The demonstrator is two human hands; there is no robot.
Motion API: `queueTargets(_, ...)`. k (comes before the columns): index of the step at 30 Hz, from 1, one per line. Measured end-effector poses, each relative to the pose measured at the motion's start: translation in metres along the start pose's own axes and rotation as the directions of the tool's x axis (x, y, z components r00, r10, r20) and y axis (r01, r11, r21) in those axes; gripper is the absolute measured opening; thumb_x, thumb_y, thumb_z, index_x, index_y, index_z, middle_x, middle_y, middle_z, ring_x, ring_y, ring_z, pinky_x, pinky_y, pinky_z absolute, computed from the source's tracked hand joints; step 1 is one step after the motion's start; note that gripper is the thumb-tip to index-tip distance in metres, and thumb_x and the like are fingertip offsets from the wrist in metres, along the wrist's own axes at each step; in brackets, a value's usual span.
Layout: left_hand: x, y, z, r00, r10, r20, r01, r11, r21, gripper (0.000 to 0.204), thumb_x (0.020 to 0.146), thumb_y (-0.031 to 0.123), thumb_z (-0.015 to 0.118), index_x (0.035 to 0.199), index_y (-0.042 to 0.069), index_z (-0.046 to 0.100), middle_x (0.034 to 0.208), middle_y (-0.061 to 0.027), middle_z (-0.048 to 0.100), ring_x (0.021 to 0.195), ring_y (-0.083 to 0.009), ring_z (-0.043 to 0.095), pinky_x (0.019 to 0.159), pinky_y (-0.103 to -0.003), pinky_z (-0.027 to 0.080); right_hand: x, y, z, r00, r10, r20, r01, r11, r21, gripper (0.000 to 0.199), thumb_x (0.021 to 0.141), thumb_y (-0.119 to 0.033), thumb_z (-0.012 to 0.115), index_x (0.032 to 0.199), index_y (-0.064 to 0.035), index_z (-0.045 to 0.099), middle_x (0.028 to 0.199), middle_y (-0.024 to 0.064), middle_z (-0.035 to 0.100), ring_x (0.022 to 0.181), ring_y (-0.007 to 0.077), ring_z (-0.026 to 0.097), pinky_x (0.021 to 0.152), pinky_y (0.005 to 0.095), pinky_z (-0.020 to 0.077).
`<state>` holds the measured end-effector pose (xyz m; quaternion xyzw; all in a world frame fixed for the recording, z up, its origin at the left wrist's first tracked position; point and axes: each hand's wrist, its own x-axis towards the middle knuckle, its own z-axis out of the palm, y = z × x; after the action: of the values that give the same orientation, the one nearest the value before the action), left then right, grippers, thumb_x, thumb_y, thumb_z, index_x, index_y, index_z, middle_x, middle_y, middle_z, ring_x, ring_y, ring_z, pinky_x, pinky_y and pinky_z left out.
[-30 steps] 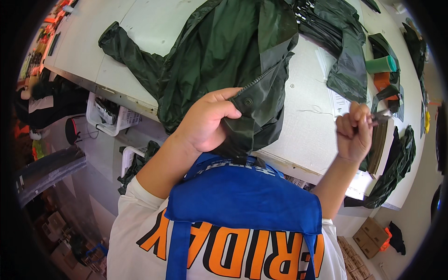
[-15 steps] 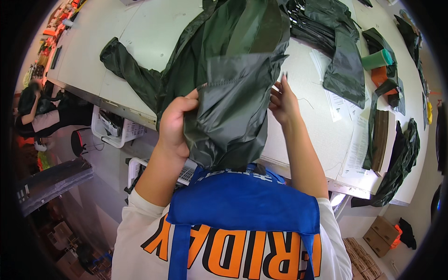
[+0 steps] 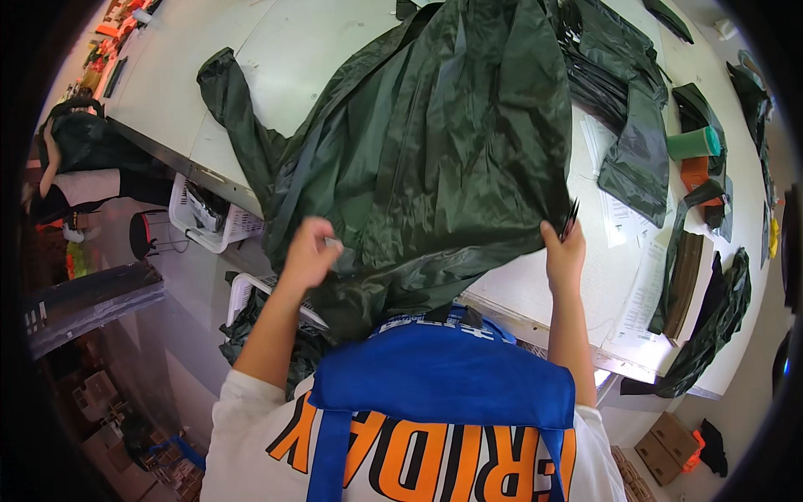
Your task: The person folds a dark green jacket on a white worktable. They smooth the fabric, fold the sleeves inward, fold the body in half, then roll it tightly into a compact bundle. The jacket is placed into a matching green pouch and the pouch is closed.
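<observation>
Two hands: left hand (image 3: 309,251), right hand (image 3: 565,251) gripping one green jacket (image 3: 443,142).

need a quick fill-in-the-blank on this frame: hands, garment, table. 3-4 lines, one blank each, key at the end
1. Both hands grip a dark ____ garment spread over the white table.
2. The right hand also holds a small pair of ____ at the garment's edge.
3. The left hand grips the garment above a white plastic ____ under the table edge.
4. A teal ____ stands near the table's right end.

Missing words: green; snips; basket; cup
</observation>
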<state>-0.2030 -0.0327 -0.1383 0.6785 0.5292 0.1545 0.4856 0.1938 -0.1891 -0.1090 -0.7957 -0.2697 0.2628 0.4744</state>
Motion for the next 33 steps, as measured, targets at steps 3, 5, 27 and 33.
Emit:
queueTargets(3, 0.057, 0.092, 0.01, 0.972, 0.203, -0.117, -0.199, 0.979, 0.051, 0.046, 0.081, 0.005, 0.065, 0.123, 0.004, 0.046, 0.112, -0.0088, 0.05, 0.095, -0.0163, 0.051, 0.082, -0.029, 0.047, -0.019, 0.026, -0.011, 0.997, 0.083, 0.011, -0.082, 0.993, -0.084, 0.021, 0.081, -0.011, 0.064, 0.094, 0.0022, 0.056, 0.077, 0.005, 0.058, 0.071, 0.0121, 0.05, 0.069, 0.0276, 0.0422)
queueTargets(5, 0.096, 0.124, 0.037, 0.956, 0.289, -0.057, -0.288, 0.957, 0.03, 0.057, 0.082, 0.013, 0.066, 0.132, 0.004, 0.04, 0.128, -0.0165, 0.045, 0.113, -0.0256, 0.049, 0.09, -0.035, 0.046, -0.026, 0.029, -0.015, 0.985, 0.165, 0.058, -0.157, 0.98, -0.124, 0.021, 0.081, -0.012, 0.065, 0.094, 0.0021, 0.056, 0.076, 0.0055, 0.058, 0.071, 0.0127, 0.05, 0.068, 0.0283, 0.0423)
queueTargets(27, 0.171, 0.144, 0.071, 0.931, -0.096, 0.353, 0.365, 0.309, -0.878, 0.032, 0.091, 0.016, 0.055, 0.119, 0.003, 0.052, 0.113, -0.0092, 0.061, 0.102, -0.0216, 0.06, 0.089, -0.039, 0.048, 0.192, -0.023, 0.04, 0.967, -0.242, 0.076, 0.243, 0.97, -0.004, 0.023, 0.083, -0.014, 0.063, 0.099, 0.0013, 0.06, 0.08, 0.0072, 0.061, 0.069, 0.0176, 0.057, 0.066, 0.0285, 0.0447)
queueTargets(33, 0.167, 0.13, 0.07, 0.915, -0.028, 0.402, 0.403, 0.086, -0.911, 0.031, 0.095, 0.014, 0.045, 0.123, 0.001, 0.047, 0.119, -0.0129, 0.058, 0.106, -0.0261, 0.059, 0.09, -0.042, 0.049, 0.104, -0.031, -0.003, 0.887, -0.455, 0.078, 0.406, 0.849, 0.338, 0.024, 0.072, 0.018, 0.046, 0.081, -0.0012, 0.056, 0.099, 0.013, 0.061, 0.092, 0.0211, 0.057, 0.082, 0.0284, 0.0429)
